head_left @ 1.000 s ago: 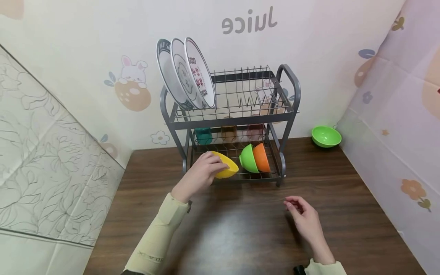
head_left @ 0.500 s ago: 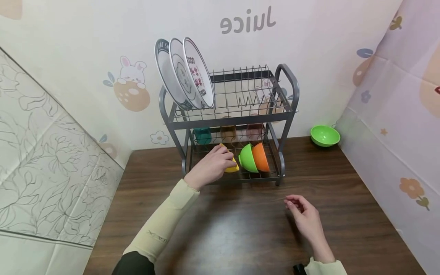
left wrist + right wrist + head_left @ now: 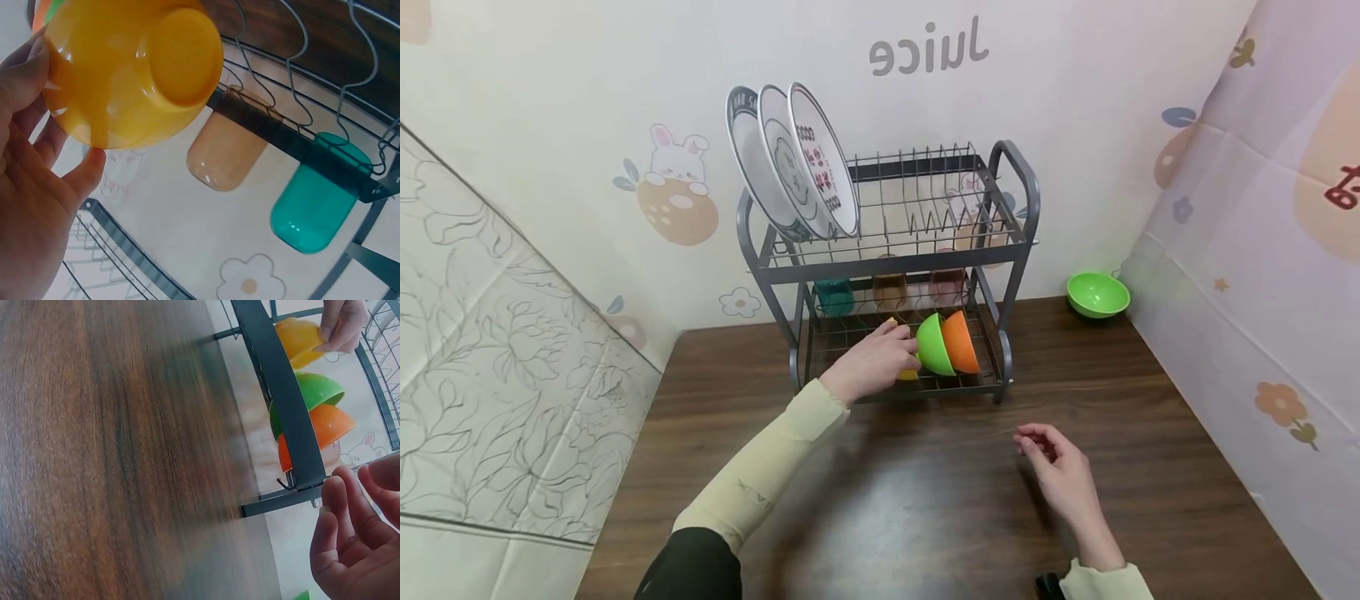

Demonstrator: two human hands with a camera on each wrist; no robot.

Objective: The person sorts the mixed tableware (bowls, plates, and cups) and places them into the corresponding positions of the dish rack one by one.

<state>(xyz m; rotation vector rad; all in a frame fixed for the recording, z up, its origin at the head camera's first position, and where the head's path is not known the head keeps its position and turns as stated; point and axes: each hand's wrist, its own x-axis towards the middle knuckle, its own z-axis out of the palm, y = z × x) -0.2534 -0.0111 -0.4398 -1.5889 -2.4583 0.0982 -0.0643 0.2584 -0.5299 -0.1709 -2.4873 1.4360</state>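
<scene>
My left hand (image 3: 874, 363) grips a yellow bowl (image 3: 134, 72) by its rim, thumb on one side and fingers on the other. The bowl is tipped on its side at the lower tier of a dark metal dish rack (image 3: 895, 267); in the head view the hand hides most of it. Just right of it, a green bowl (image 3: 935, 346) and an orange bowl (image 3: 960, 343) stand on edge, one against the other. My right hand (image 3: 1060, 475) is over the table in front of the rack's right side, fingers loosely curled, holding nothing.
On the upper tier several patterned plates (image 3: 823, 162) lean at the left. Behind the bowls hang a teal cup (image 3: 322, 194), a light brown cup (image 3: 228, 147) and a pink cup (image 3: 946, 286). Another green bowl (image 3: 1098, 295) sits on the wooden table (image 3: 910, 500) in the back right corner.
My left hand has moved right with the yellow bowl, turning it more upright on its edge and bringing it close to the green bowl. The right hand has stayed in place.
</scene>
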